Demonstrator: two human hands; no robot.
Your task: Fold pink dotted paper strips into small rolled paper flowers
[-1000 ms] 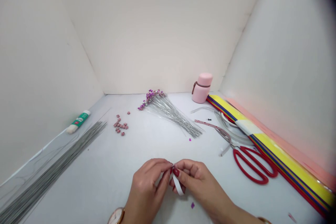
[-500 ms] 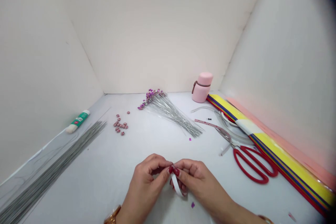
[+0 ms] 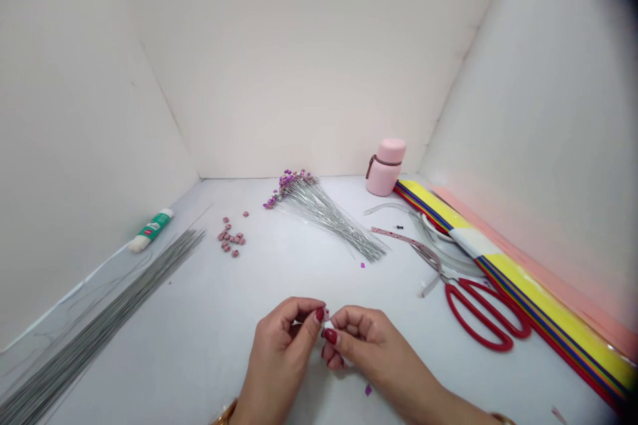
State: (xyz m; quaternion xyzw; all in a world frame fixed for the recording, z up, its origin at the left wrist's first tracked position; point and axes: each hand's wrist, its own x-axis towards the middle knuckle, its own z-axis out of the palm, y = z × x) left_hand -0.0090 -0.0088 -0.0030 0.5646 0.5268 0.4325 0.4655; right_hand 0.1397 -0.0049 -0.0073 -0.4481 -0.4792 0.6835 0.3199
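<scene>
My left hand [image 3: 286, 339] and my right hand [image 3: 356, 339] meet low in the middle of the white table, fingertips pinched together. Between the tips is a small white paper strip [image 3: 326, 314], mostly rolled up and hidden by the fingers. A tiny purple scrap [image 3: 367, 389] lies on the table just under my right hand. Both hands are closed on the strip.
Red-handled scissors [image 3: 481, 315] lie to the right beside a roll of coloured paper sheets [image 3: 528, 285]. A pink bottle [image 3: 385, 167] stands at the back. Wires with purple flower tips [image 3: 323, 212], small pink rolled pieces [image 3: 230, 239], a glue stick [image 3: 151, 230] and a bundle of plain wires [image 3: 100, 329] lie left.
The long hanging end of the white strip has been wound in and no longer dangles below my right hand. Both hands stayed in about the same place.
</scene>
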